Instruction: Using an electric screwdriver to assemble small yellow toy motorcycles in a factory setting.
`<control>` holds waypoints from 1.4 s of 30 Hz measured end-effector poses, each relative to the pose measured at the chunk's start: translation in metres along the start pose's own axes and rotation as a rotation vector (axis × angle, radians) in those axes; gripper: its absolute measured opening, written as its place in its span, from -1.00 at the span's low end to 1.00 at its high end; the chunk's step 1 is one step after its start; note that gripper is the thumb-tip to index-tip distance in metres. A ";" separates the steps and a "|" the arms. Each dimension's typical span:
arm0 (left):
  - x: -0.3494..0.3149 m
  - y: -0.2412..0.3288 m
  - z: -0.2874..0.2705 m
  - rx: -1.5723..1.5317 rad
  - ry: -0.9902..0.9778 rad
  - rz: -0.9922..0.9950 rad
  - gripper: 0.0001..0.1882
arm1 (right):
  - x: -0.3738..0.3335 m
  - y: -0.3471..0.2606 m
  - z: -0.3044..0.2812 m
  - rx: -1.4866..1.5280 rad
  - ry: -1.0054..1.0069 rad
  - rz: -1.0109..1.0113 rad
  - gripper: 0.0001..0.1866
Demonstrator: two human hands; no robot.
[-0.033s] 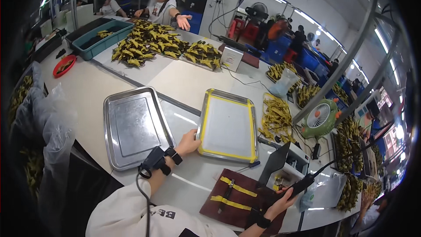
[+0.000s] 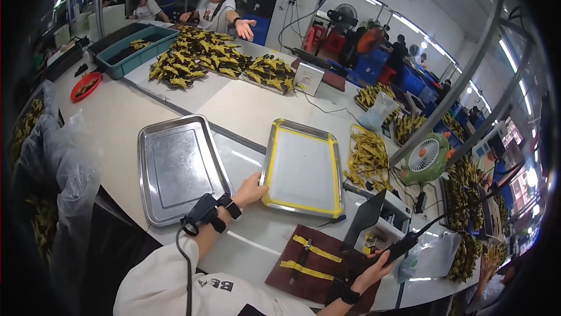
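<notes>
My left hand [image 2: 250, 190] is closed on the left rim of a metal tray lined in white [image 2: 305, 167], with yellow tape along its edges. Left of it lies a bare metal tray [image 2: 181, 164]. My right hand [image 2: 375, 269] grips a black handheld tool [image 2: 403, 247] with a cord or thin rod running up to the right; its exact kind is unclear. Beneath that hand spreads a dark red mat [image 2: 286, 278] with two yellow straps or tape strips. A small screwdriver-like tool [image 2: 333, 222] lies between the taped tray and the mat.
Yellow-and-dark parts [image 2: 198, 53] are heaped at the far side, near a teal bin [image 2: 137, 53] and a red bowl [image 2: 86, 87]. More yellow parts [image 2: 368, 155] lie right of the trays. A green fan [image 2: 429, 158] stands by a metal post. A person [image 2: 216, 12] reaches out an open hand opposite.
</notes>
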State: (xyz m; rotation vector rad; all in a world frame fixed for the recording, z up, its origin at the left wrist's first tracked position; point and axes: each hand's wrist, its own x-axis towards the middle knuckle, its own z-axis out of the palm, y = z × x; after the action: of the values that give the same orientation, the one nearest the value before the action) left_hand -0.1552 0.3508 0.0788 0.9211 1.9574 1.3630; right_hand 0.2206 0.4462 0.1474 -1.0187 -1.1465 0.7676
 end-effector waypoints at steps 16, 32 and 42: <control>-0.062 0.029 -0.136 -0.671 0.192 -0.098 -0.78 | 0.003 0.000 -0.008 0.006 0.012 -0.014 -0.67; 0.221 0.126 -0.283 -0.717 0.572 0.137 -0.81 | 0.001 0.000 0.002 0.016 0.032 0.027 -0.71; 0.220 0.147 -0.313 -0.771 0.578 0.253 -0.36 | 0.001 0.001 -0.004 -0.008 0.027 0.017 -0.68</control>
State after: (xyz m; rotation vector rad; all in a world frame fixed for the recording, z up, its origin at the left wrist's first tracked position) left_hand -0.4982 0.3902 0.3004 0.4216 1.4451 2.4905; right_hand 0.2249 0.4470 0.1462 -1.0437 -1.1192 0.7611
